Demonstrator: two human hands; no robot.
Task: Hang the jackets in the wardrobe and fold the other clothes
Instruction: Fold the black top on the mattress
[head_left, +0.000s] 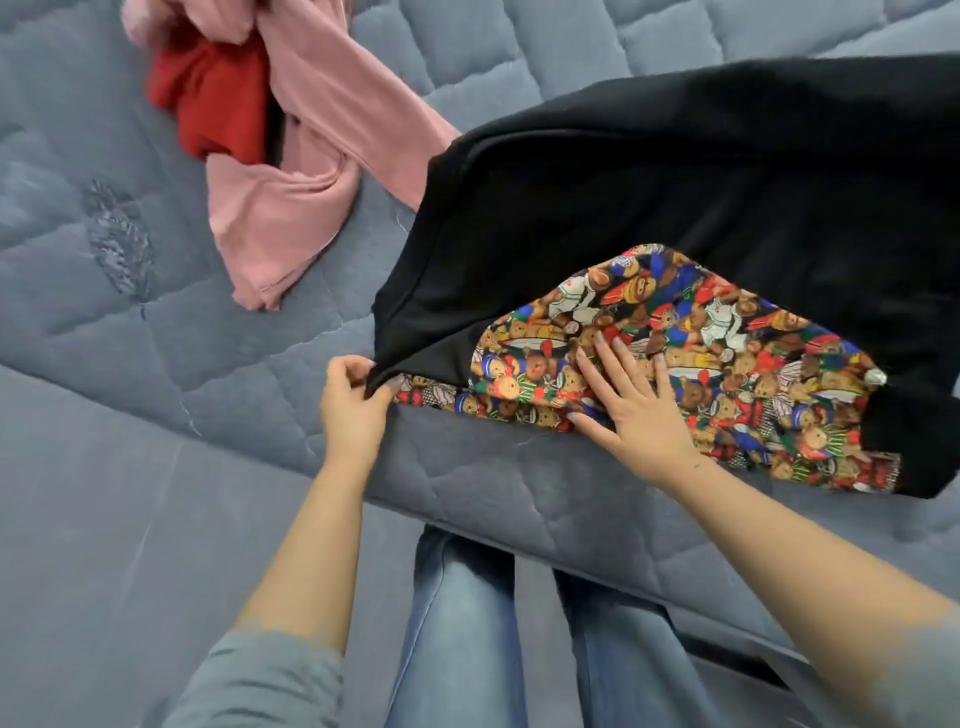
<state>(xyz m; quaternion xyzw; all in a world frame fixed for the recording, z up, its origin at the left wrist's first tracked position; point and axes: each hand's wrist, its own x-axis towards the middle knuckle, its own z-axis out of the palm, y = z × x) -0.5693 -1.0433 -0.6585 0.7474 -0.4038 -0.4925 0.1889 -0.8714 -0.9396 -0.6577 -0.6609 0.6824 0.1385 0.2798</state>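
Folding step on the black fabric garment with the teddy-bear print panel (649, 218), which lies on the near edge of the grey-blue quilted mattress (130, 338), in front of my jeans-clad legs (457, 623).

My left hand (350, 402) pinches the black corner hem, fingers curled round the edge. My right hand (631, 397) lies flat on the bear print, fingers spread and straight, pinning it down.

To do it well: keep the right palm as the anchor, pull the left corner taut to kill slack, then carry it over in one line so the hem lands square. Smooth outward from the palm before the next fold. The far right of the garment is dark, so I can't tell how it lies there.

No containers in view; no wardrobe either. Loose on the mattress, far left: a crumpled pink knit garment (291, 171) lying over a red cloth item (218, 104), both unfolded, and the pink sleeve touches the black garment's upper edge.
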